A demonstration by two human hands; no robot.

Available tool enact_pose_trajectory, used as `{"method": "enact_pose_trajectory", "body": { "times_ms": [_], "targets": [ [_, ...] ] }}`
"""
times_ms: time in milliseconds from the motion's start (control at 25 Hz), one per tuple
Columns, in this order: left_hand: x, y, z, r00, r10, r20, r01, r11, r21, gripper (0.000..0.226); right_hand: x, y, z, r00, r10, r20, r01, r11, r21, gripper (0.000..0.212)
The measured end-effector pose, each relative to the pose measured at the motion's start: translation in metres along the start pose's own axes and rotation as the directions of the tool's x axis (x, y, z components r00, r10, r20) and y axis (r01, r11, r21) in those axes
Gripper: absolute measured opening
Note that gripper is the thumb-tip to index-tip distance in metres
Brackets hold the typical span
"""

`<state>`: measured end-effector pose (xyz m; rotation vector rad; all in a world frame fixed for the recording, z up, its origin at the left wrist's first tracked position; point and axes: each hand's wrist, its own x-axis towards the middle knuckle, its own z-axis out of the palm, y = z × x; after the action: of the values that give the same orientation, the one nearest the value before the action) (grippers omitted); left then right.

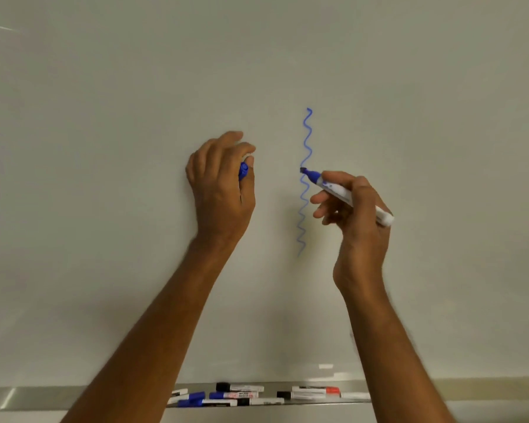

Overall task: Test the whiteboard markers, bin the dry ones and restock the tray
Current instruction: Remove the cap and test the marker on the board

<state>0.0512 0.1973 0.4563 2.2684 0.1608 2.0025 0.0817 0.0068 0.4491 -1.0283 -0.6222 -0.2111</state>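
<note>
— Two hands are raised at a whiteboard (104, 148). What do they grip?

— The right hand (361, 215) pinches an uncapped blue marker (345, 193), tip at a wavy blue line (306, 178). The left hand (220, 184) curls around its blue cap (242, 171).

— And the other markers (242, 395)?

— Lying in the tray (43, 396) along the board's bottom edge.
</note>
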Motion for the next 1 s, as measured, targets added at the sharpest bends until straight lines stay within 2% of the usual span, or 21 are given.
{"method": "enact_pose_trajectory", "body": {
  "times_ms": [80, 160, 280, 400, 640, 1000],
  "targets": [
    [0.006, -0.007, 0.007, 0.998, 0.059, 0.011, -0.06, 0.982, 0.177, 0.027, 0.011, -0.003, 0.012, 0.993, -0.121, 0.017, 0.122, 0.986, -0.111, 0.027],
    [0.007, -0.014, 0.015, 0.993, 0.11, 0.04, -0.117, 0.953, 0.281, 0.035, 0.023, -0.005, 0.022, 0.973, -0.227, 0.03, 0.227, 0.946, -0.232, 0.019],
    [0.002, -0.027, 0.022, 0.984, 0.162, 0.072, -0.177, 0.925, 0.336, 0.044, 0.036, -0.003, 0.033, 0.916, -0.394, 0.076, 0.385, 0.811, -0.44, 0.023],
    [-0.003, -0.033, 0.025, 0.98, 0.183, 0.071, -0.197, 0.923, 0.331, 0.046, 0.047, 0.003, 0.04, 0.874, -0.475, 0.098, 0.446, 0.708, -0.548, 0.026],
    [-0.005, -0.035, 0.027, 0.982, 0.181, 0.063, -0.191, 0.924, 0.332, 0.047, 0.049, 0.017, 0.042, 0.86, -0.499, 0.108, 0.45, 0.641, -0.621, 0.023],
    [-0.005, -0.033, 0.027, 0.985, 0.168, 0.05, -0.175, 0.923, 0.343, 0.045, 0.007, 0.05, 0.016, 0.898, -0.42, 0.129, 0.396, 0.648, -0.651, 0.021]
  ]
}}
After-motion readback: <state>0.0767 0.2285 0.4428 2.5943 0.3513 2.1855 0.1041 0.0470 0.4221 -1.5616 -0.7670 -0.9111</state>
